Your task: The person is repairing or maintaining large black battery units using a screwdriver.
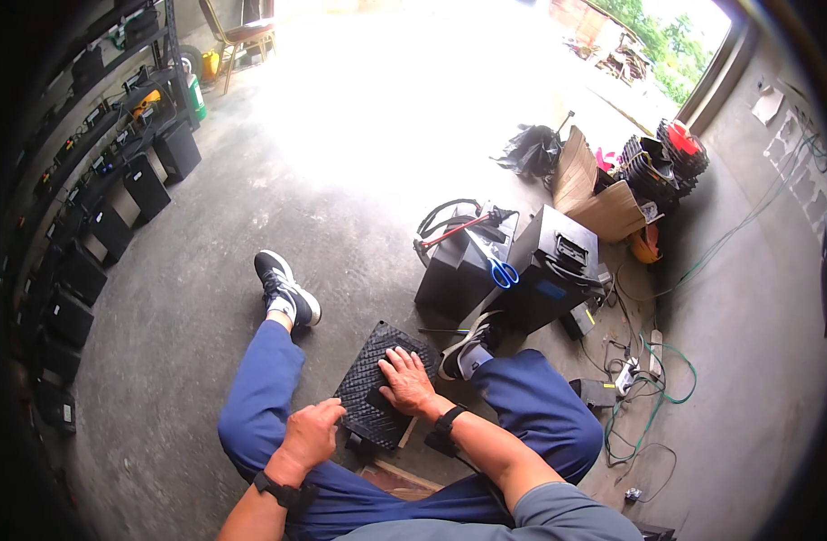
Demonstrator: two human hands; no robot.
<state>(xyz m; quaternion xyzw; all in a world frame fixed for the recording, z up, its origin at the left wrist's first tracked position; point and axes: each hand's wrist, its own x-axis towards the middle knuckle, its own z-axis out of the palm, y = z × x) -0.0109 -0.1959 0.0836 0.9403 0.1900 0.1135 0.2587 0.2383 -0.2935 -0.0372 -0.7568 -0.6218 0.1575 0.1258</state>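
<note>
Ideally, we keep pressure even across the black textured panel (367, 383) between our legs. Our right hand (408, 386) lies on it, fingers spread, which should steady it. Our left hand (311, 435) curls by its left edge; whether it pinches, we cannot tell. Farther off, blue-handled scissors (497, 269) sit by a dark box (442, 281).

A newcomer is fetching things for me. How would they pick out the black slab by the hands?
From the grey floor, find the blue trousers. Between the trouser legs is the black slab, the right hand spread on it. Unlike the smoother black boxes beyond, its top is ridged.
</note>
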